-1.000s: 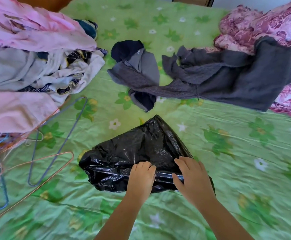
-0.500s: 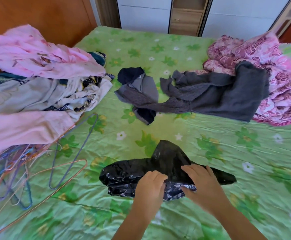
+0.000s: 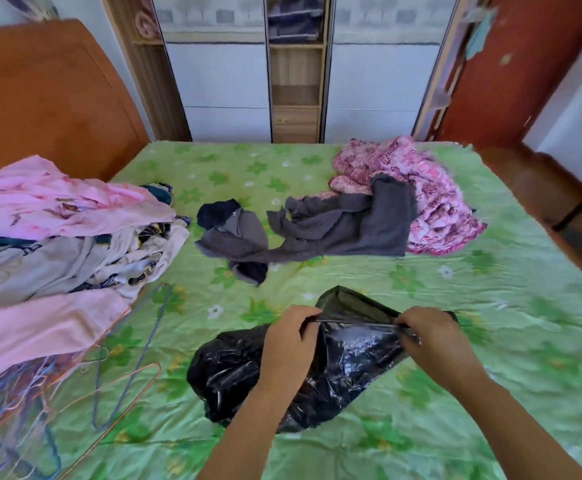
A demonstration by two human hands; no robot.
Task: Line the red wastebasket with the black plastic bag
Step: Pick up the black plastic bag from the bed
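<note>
1. Centrally, the black bag (image 3: 317,368) lies crumpled on the green bedsheet (image 3: 490,341), near the front edge of the bed.
2. The left hand (image 3: 291,341) pinches the bag's top edge, fingers curled tight on the plastic.
3. The right hand (image 3: 431,337) pinches the same edge further right, fingers closed on it.
4. Between the two hands the edge is pulled into a taut, straight line, lifted off the sheet.
5. The rest of the bag sags down and left, touching the sheet.
6. Wire hangers (image 3: 116,382) lie left of the bag, apart from it.
7. Grey clothes (image 3: 334,226) lie beyond the bag, mid-bed.
8. Pink clothes (image 3: 57,209) are piled far left.
</note>
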